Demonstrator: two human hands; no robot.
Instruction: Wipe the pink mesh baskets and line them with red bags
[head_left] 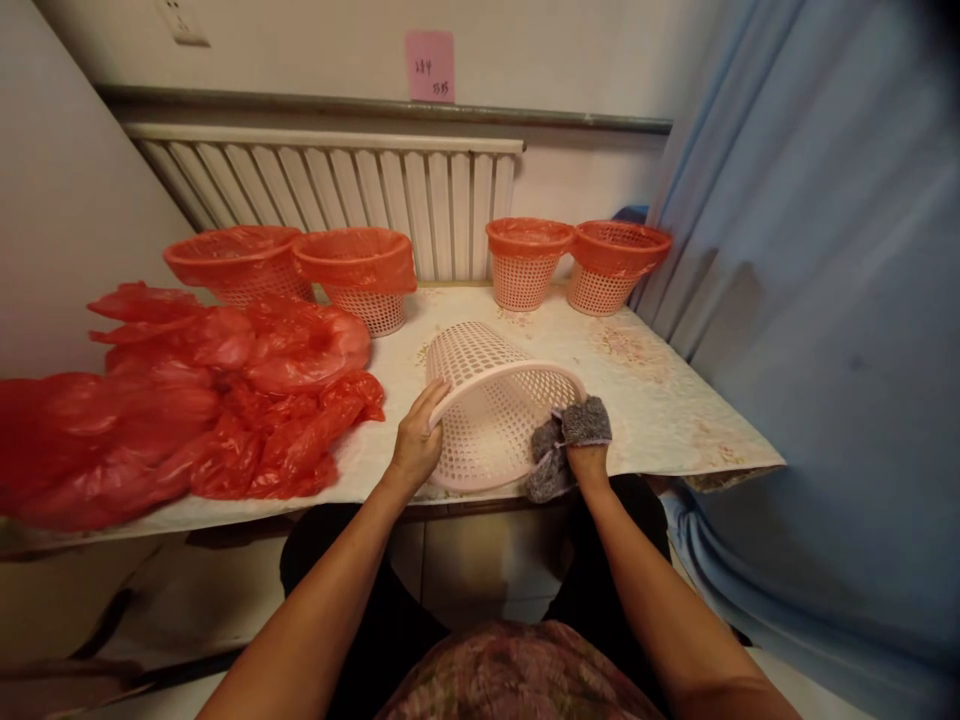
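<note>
Pinching the basket (484, 410) by its rim with our left hand (420, 435), we hold gray cloth (548, 465) in our right hand (588, 460), its finger pose unclear.

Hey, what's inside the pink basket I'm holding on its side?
In the pink basket, its perforated inner wall shows through the mouth. The gray cloth at your right hand covers part of the rim; anything behind that cloth is hidden.
</note>
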